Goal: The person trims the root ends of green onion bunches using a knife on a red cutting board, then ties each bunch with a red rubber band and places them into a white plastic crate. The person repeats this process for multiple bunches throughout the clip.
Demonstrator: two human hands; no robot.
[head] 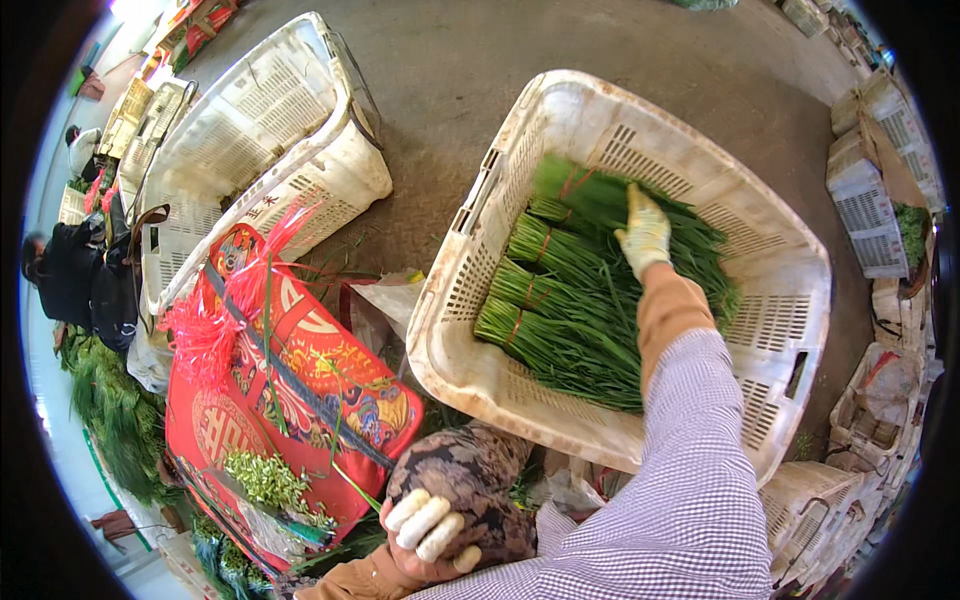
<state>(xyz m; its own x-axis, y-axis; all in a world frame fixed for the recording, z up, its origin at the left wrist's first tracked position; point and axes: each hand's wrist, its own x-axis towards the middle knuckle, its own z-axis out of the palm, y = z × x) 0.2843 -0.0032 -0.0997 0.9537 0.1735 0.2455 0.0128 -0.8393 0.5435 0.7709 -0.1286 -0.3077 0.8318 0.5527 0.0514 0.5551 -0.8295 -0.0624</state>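
Observation:
My right hand, in a pale yellow-stained glove, lies on the leaves of a tied bundle of green chives in a white plastic basket. That bundle is blurred at its stem end. Whether my fingers grip its leaves cannot be told. Several more chive bundles, bound with red ties, lie side by side with their stems toward the basket's left wall. My left hand, its fingers curled and covered in white, rests against my knee in dark patterned cloth. Nothing shows in it.
A second white basket stands at the upper left. Beside my knee is a red patterned covering with red plastic strings and cut stem pieces. Loose greens are piled farther left, near a person in black. Crates line the right side.

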